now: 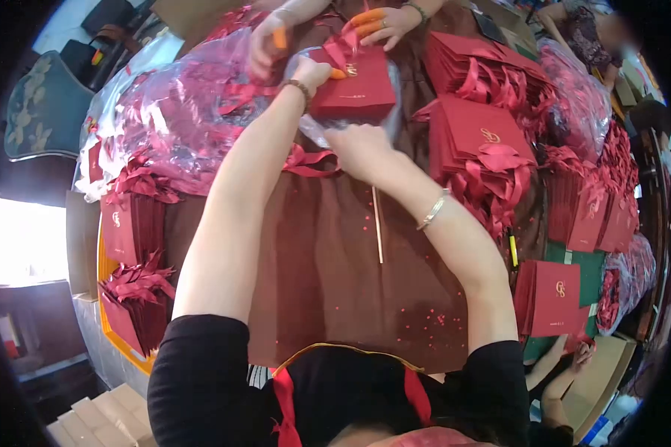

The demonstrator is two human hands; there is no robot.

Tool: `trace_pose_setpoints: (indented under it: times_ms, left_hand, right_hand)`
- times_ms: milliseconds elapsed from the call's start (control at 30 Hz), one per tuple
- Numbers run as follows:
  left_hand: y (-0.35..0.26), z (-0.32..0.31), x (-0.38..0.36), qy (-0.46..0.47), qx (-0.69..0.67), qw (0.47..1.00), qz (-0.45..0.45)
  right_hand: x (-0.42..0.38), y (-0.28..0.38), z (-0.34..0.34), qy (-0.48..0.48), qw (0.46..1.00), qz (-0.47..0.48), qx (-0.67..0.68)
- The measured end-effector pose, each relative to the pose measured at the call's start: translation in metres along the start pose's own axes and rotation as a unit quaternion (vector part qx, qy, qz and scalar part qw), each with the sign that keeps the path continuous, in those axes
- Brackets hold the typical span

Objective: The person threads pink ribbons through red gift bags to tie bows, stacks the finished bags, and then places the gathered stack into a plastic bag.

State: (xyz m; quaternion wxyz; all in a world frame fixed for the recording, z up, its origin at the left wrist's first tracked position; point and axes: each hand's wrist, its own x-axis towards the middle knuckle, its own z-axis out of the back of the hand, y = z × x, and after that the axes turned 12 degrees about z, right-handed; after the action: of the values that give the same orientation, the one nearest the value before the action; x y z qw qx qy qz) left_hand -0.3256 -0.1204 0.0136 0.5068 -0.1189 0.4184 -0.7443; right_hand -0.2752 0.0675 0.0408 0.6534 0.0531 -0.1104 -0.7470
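Observation:
A dark red paper gift bag (358, 93) with a gold logo and red ribbon lies across the table from me, a clear plastic bag (397, 83) showing around its edges. My left hand (313, 73), with a beaded bracelet and orange finger covers, is closed at the gift bag's left edge, its fingertips on the red paper. Just below the front edge, my right hand (361, 151) has its fingers curled around a gathered part of the plastic; their tips are hidden. Opposite me, a co-worker's hand (386, 26) touches the ribbon, while their other hand (265, 46) is blurred on the left.
Stacks of red gift bags (481, 123) stand on the right, with more gift bags (134, 227) in a yellow crate on the left. Plastic-wrapped bags (179, 104) lie at the back left. A thin stick (378, 223) and a yellow marker (513, 251) rest on the brown cloth (313, 276).

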Motion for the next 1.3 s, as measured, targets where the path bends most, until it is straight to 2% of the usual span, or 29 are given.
trace_pose_setpoints:
  times_ms: [67,100,133,167,233,267,300,333,367,400,467,567,633,667,733,767,800,833,867,900,933,967,1000,1033,1067,1133,1167,1233,1300]
  left_hand:
    - [0.005,-0.005,0.020,-0.013,0.074,0.997,0.005]
    - [0.011,-0.012,0.022,-0.015,-0.009,0.999,-0.030]
    - [0.025,-0.024,0.051,0.036,-0.027,0.999,-0.015]
    - [0.034,-0.030,0.078,0.083,-0.043,0.996,0.000]
    - [0.018,-0.018,0.056,0.149,0.048,0.988,-0.016]
    - [0.015,-0.013,0.049,0.090,0.106,0.988,-0.060]
    - [0.016,-0.015,0.037,0.031,0.084,0.993,-0.082]
    - [0.011,-0.009,0.033,0.030,0.082,0.993,-0.083]
    - [0.007,-0.006,0.033,0.030,0.139,0.986,-0.083]
    - [0.007,-0.004,0.033,0.032,0.196,0.977,-0.081]
    - [0.012,-0.006,0.045,0.078,0.132,0.986,-0.063]
    - [0.028,-0.030,0.081,0.090,0.079,0.991,-0.059]
    - [0.002,0.004,0.025,0.022,0.214,0.970,-0.116]
    - [-0.007,0.016,0.011,0.022,0.213,0.970,-0.116]
    - [-0.020,0.031,-0.005,0.200,0.142,0.969,-0.011]
    - [-0.014,0.029,0.005,0.199,0.142,0.970,-0.013]
    - [0.000,0.020,0.030,0.291,-0.019,0.956,0.043]
    - [0.014,0.009,0.050,0.371,-0.179,0.906,0.098]
    - [0.025,-0.003,0.062,0.309,-0.157,0.937,0.036]
    - [0.017,0.012,0.021,0.199,-0.076,0.976,-0.047]
    - [0.010,0.027,-0.027,0.084,0.008,0.988,-0.127]
    - [0.026,0.022,-0.029,0.003,0.034,0.982,-0.187]
    - [0.051,0.010,-0.021,-0.060,0.086,0.943,-0.317]
    - [0.070,0.008,-0.022,-0.036,0.184,0.920,-0.344]
    - [0.081,0.005,-0.032,-0.075,0.157,0.914,-0.366]
    - [0.085,0.016,-0.044,-0.069,0.181,0.894,-0.403]
    - [0.082,0.019,-0.053,-0.033,0.094,0.920,-0.378]
    - [0.083,0.016,-0.050,-0.016,0.082,0.935,-0.346]
    - [0.069,0.024,-0.066,-0.030,0.177,0.938,-0.298]
  right_hand:
    - [0.001,0.000,0.023,-0.009,0.998,-0.027,0.047]
    - [0.006,-0.004,0.021,-0.081,0.996,-0.029,0.021]
    - [0.013,-0.011,0.019,-0.152,0.988,-0.029,-0.006]
    - [0.022,-0.021,0.020,-0.178,0.984,-0.022,0.010]
    - [0.040,-0.054,0.001,-0.244,0.967,-0.019,-0.065]
    - [0.043,-0.062,-0.011,-0.218,0.970,-0.062,-0.087]
    - [0.044,-0.062,-0.013,-0.162,0.980,-0.076,-0.081]
    - [0.044,-0.064,-0.016,-0.105,0.987,-0.091,-0.075]
    - [0.045,-0.063,-0.009,-0.068,0.990,-0.104,-0.067]
    - [0.045,-0.062,0.000,-0.066,0.990,-0.105,-0.067]
    - [0.041,-0.062,0.014,-0.028,0.991,-0.132,0.024]
    - [0.044,-0.071,-0.001,-0.026,0.993,-0.097,-0.055]
    - [0.045,-0.070,-0.003,-0.035,0.993,-0.105,-0.050]
    - [0.044,-0.067,-0.001,-0.035,0.992,-0.114,-0.040]
    - [0.042,-0.060,0.008,-0.036,0.991,-0.124,-0.031]
    - [0.040,-0.056,0.015,-0.030,0.991,-0.132,-0.017]
    - [0.039,-0.053,0.019,-0.024,0.990,-0.140,-0.002]
    - [0.042,-0.058,0.012,-0.025,0.990,-0.138,-0.003]
    - [0.049,-0.069,-0.001,-0.014,0.992,-0.121,-0.022]
    - [0.054,-0.074,-0.009,-0.003,0.994,-0.104,-0.041]
    - [0.053,-0.065,-0.006,-0.015,0.990,-0.132,-0.057]
    - [0.055,-0.066,-0.006,-0.013,0.989,-0.142,-0.030]
    - [0.055,-0.068,-0.006,-0.008,0.988,-0.151,-0.003]
    - [0.052,-0.070,-0.003,-0.017,0.991,-0.131,-0.010]
    - [0.051,-0.070,0.001,-0.008,0.992,-0.126,-0.012]
    - [0.050,-0.068,0.003,0.002,0.992,-0.125,-0.023]
    - [0.050,-0.067,0.005,0.002,0.992,-0.127,-0.022]
    - [0.050,-0.063,0.010,0.007,0.990,-0.138,-0.013]
    - [0.051,-0.065,0.008,0.011,0.991,-0.133,-0.025]
